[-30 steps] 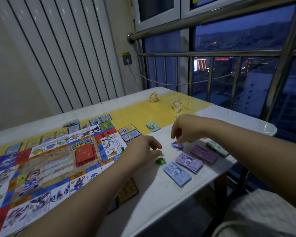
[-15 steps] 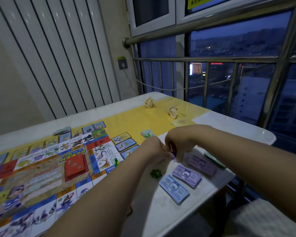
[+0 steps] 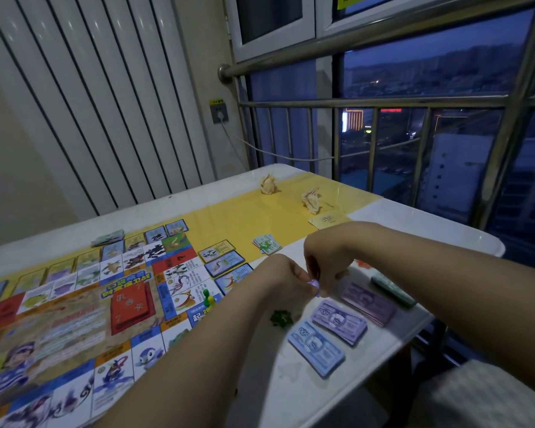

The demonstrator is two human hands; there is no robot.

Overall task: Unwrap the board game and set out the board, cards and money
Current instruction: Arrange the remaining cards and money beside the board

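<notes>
Purple and small, a game piece (image 3: 314,284) is pinched between the curled fingers of the left hand (image 3: 284,282) and the right hand (image 3: 326,261) at mid-frame. The board (image 3: 74,319) lies open on the counter (image 3: 414,230) at lower left, with a red card deck (image 3: 132,305) on it. Money stacks (image 3: 338,324) sit in a row just below and to the right of the hands.

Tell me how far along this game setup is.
Mostly done: the colourful printed game board lies flat with a red card deck on it; a blue banknote stack and purple banknote stack sit beside it. In hand: left hand and right hand pinch a small purple piece. Left: probably placing it and the loose green plastic bits.
</notes>
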